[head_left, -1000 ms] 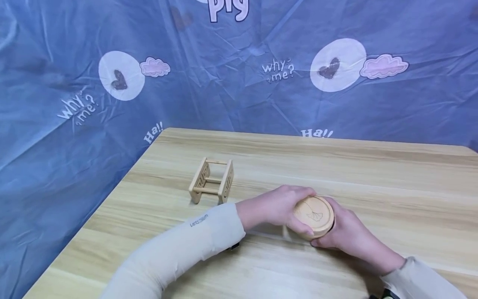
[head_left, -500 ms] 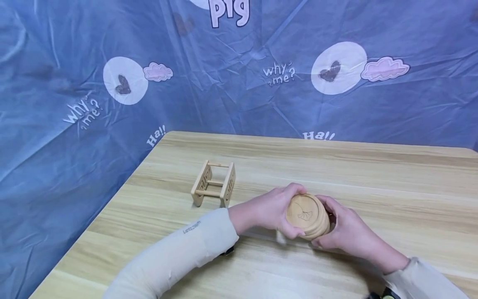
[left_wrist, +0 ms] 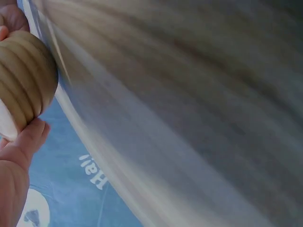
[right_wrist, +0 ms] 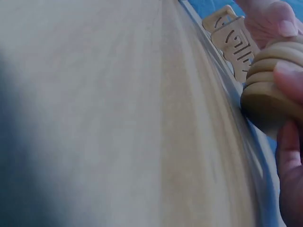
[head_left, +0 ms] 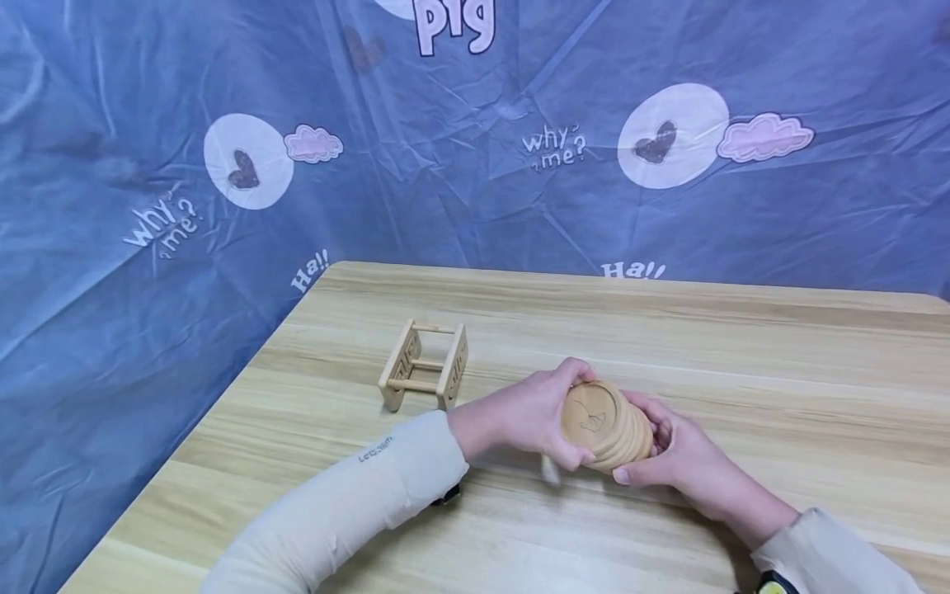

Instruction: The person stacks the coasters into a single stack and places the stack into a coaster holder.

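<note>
A stack of round wooden coasters [head_left: 597,421] is held in both hands over the right half of the table, tilted on its side. Its top face, with a thin leaf drawing, points up and left. My left hand [head_left: 530,412] grips the left end, thumb on the near edge and fingers at the far edge. At the other end my right hand [head_left: 690,462] holds the stack with its thumb below and curled fingers behind. In the left wrist view the ridged sides of several coasters [left_wrist: 31,75] show. The right wrist view shows the stack's shaded end face [right_wrist: 265,111].
An open wooden coaster rack [head_left: 419,384] with cut-out side panels and round bars stands left of the hands. The wood-grain table [head_left: 668,330] ends at the back against a blue printed cloth [head_left: 445,165].
Both hands have tipped the stack and shifted it a little left, so more of its ridged side shows. The rack has stayed in place; the head view has shifted slightly.
</note>
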{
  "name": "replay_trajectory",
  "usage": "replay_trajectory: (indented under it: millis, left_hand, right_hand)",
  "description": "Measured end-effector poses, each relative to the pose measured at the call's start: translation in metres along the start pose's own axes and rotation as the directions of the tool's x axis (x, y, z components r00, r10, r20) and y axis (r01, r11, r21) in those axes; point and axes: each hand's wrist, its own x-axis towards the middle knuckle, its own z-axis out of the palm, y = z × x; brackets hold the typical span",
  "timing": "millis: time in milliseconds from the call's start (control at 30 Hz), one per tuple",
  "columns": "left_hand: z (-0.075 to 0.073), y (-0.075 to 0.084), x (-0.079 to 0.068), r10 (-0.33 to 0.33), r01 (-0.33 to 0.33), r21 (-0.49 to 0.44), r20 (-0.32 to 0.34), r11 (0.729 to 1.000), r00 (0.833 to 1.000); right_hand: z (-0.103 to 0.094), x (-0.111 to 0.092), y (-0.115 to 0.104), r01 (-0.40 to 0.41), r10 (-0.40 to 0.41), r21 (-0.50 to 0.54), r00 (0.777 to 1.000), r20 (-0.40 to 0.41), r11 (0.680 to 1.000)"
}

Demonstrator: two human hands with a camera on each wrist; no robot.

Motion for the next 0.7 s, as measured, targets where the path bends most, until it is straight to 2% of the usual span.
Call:
replay_trajectory:
  millis: [100,233,400,567,700]
  left_hand:
    - [0.0,-0.0045,-0.0006,0.014,-0.014,-0.005,-0.004,1.0,1.0]
    - [-0.0001,-0.0071,-0.0004,0.03,-0.03,0.0,-0.007,1.0,1.0]
    - [-0.0003,-0.0073,-0.0013,-0.014,0.014,-0.025,-0.005,1.0,1.0]
    - [0.0005,-0.0102,-0.0028,-0.027,0.027,-0.073,0.002,0.997,1.0]
    - [-0.0006,-0.0111,-0.003,-0.003,0.003,-0.128,-0.001,0.992,1.0]
  right_hand:
    - [-0.0001,0.0025,0.0041,-0.015,0.012,0.053,0.998,0.063,0.998]
    - [-0.0017,0.0045,0.0043,-0.019,0.02,-0.009,0.994,0.109,1.0]
    - [-0.0039,0.0066,0.0026,0.011,0.0,-0.117,0.996,0.091,0.993]
    - [-0.0041,0.0057,0.0032,0.045,-0.036,-0.112,0.996,0.084,0.993]
    - [-0.0053,0.0035,-0.001,0.076,-0.068,-0.103,0.995,0.075,0.992]
